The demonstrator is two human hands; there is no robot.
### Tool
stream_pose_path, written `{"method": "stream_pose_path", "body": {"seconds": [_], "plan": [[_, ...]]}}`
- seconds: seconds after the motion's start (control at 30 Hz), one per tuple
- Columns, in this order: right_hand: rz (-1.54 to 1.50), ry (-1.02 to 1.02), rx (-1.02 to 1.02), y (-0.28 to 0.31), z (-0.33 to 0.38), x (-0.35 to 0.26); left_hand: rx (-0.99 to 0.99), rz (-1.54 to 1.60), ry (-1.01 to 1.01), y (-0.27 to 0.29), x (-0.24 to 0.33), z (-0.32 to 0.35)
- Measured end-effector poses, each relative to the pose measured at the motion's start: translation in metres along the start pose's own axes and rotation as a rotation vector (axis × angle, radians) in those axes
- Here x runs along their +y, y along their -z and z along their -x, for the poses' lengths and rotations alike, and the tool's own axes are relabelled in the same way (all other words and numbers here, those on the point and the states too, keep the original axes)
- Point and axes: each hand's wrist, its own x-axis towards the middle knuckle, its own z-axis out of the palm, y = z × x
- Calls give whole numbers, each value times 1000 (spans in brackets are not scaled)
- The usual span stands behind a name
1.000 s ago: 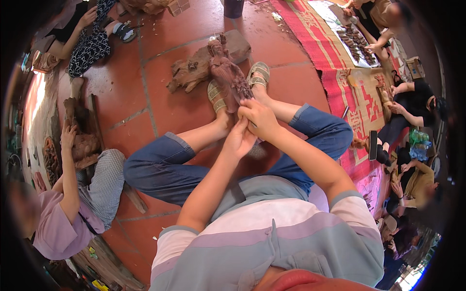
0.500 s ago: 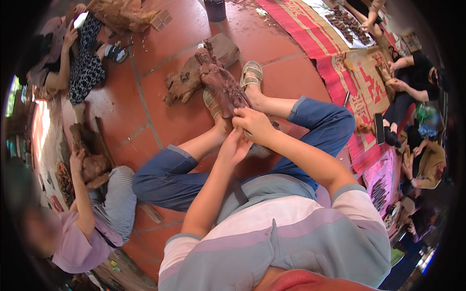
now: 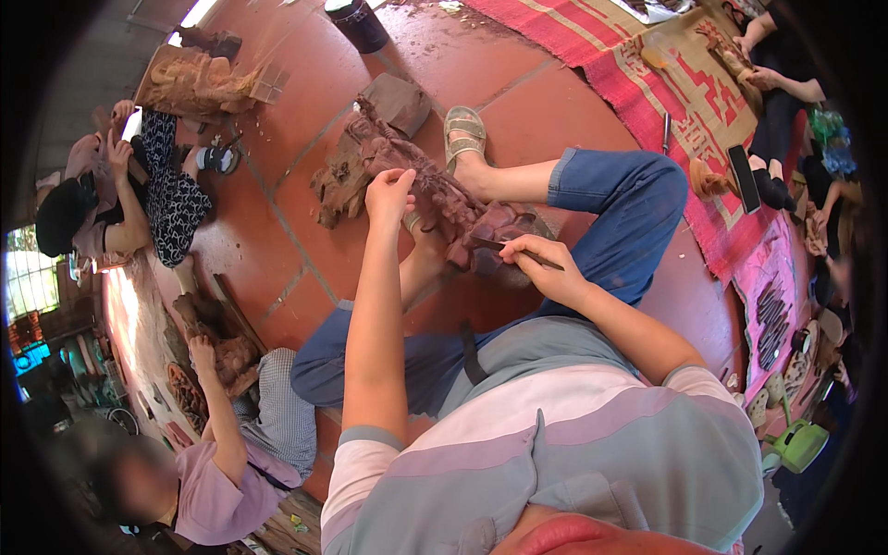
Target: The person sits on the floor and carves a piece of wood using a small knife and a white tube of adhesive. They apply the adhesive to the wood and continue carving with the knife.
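A reddish-brown carved wooden figure point(image 3: 430, 185) lies aslant before me, its wider base toward me and its far end against the wood blocks. In my right hand point(image 3: 548, 270) is a slim dark carving tool point(image 3: 488, 243), its tip at the figure's base. My left hand point(image 3: 390, 196) is raised by the figure's upper part, with thumb and fingertips pinched together. Whether anything is between those fingers, I cannot make out. A rough brown wood chunk point(image 3: 340, 183) and a squared wood block point(image 3: 398, 104) lie under and beside the figure's far end.
My sandaled foot point(image 3: 465, 139) is right of the figure. A dark bucket point(image 3: 357, 26) stands far off on the red tile floor point(image 3: 277, 148). On the right is a red patterned mat point(image 3: 638, 120) with a phone point(image 3: 743, 178). A person in a lilac shirt point(image 3: 217, 495) sits at left.
My hands, together at the figure's base before, are now apart. The left has moved up and away toward its upper part; the right holds the carving tool at the base. The view has shifted.
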Motion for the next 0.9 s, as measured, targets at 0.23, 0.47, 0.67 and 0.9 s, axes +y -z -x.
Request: {"method": "stream_pose_path", "body": {"seconds": [0.23,0.47,0.67,0.9], "plan": [[-26,49,21,12,-2,7,31,19,2,-6,-2,-4],[30,99,13,13,-6,8,47,86,17,-7,-4,-3],[-3,58,18,8,-3,8,32,125,19,-7,-7,-4],[2,64,16,8,-5,7,17,160,-35,-7,-15,-7]]}}
